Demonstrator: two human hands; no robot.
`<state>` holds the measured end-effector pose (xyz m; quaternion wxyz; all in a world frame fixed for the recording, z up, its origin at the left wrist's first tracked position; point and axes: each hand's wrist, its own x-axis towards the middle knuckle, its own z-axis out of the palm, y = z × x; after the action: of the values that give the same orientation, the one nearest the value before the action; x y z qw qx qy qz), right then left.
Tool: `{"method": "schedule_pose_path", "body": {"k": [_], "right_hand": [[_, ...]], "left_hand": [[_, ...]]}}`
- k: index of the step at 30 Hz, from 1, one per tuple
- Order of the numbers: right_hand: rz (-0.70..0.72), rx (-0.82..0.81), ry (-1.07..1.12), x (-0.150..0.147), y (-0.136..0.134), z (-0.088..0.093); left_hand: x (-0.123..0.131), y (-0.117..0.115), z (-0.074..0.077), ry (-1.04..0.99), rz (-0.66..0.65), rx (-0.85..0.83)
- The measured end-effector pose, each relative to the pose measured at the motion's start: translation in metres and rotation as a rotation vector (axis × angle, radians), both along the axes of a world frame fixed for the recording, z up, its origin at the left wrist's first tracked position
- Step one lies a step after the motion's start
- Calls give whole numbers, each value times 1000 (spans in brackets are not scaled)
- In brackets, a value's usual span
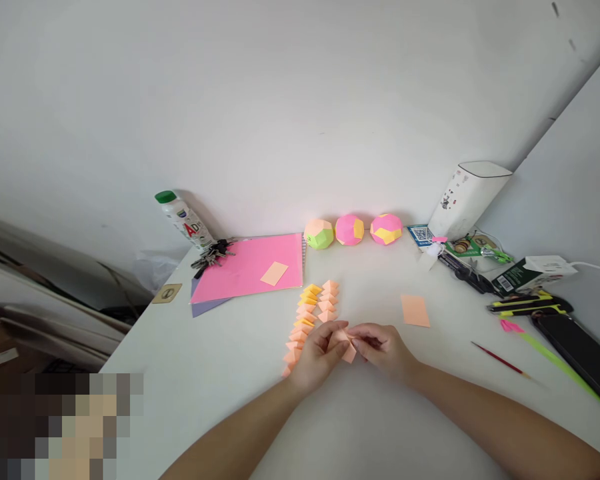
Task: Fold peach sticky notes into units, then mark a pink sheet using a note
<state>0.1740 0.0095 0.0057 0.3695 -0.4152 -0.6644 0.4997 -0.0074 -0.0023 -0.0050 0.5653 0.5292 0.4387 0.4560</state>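
Both my hands meet near the middle of the white table. My left hand pinches a small peach piece of paper between thumb and fingers. On its other edge, my right hand grips the same paper with its fingertips; the fold is partly hidden by my fingers. Just left of my hands stand two rows of folded paper pieces, one of yellow and peach pieces and a shorter peach row. Flat to the right lies a peach paper sheet.
Three paper balls sit along the wall. A pink folder carries another peach sheet; keys and a bottle are beside it. To the right are a thin red stick, cutters, a black case and a white router.
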Motion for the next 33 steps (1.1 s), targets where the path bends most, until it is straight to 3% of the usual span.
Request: {"method": "schedule_pose_path", "body": {"k": [6,12,21,25,33], "right_hand": [[6,64,-52,-4,-3,5],[-25,172,-83,-6,-4,7],[-24,207,-75,-3,-5,4],[-11,173,-54,-2,-4,3],[14,5,-52,0,-2,-1]], "left_hand": [[3,2,-3,-97,-33,-6],[4,3,-1,69,55,187],[5,3,10,119,-34,166],[4,4,11,214,-25,256],[2,5,3,142,4,252]]}}
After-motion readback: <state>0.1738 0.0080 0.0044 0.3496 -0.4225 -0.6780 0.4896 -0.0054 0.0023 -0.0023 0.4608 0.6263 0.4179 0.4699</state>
